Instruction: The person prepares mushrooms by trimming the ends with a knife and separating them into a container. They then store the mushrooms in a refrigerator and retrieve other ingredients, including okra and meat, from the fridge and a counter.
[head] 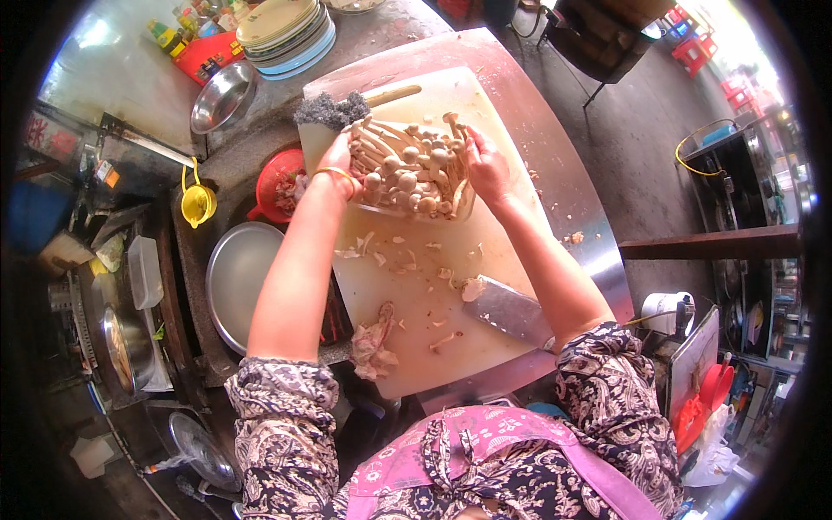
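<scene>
My left hand (343,161), with a yellow bangle at the wrist, grips the left end of a clear plastic tray (469,204) heaped with pale brown-capped mushrooms (409,172). At the opposite end, my right hand (489,168) holds the tray's side, its fingers beside a few upright stems. The tray is over a white cutting board (416,286); whether it touches the board is hidden. Nearer my body lies a cleaver (504,311), a mushroom base (473,289) against its blade. Trimmings (406,260) are scattered about, and a crumpled cloth (375,344) lies at the board's left edge.
Beyond the tray are a grey scouring pad (333,110) and a wooden handle (393,95). Left of the board stand a red plastic basket (268,185), a large metal basin (244,286) and a yellow cup (198,203). Stacked plates (286,39) and a metal bowl (223,97) sit behind.
</scene>
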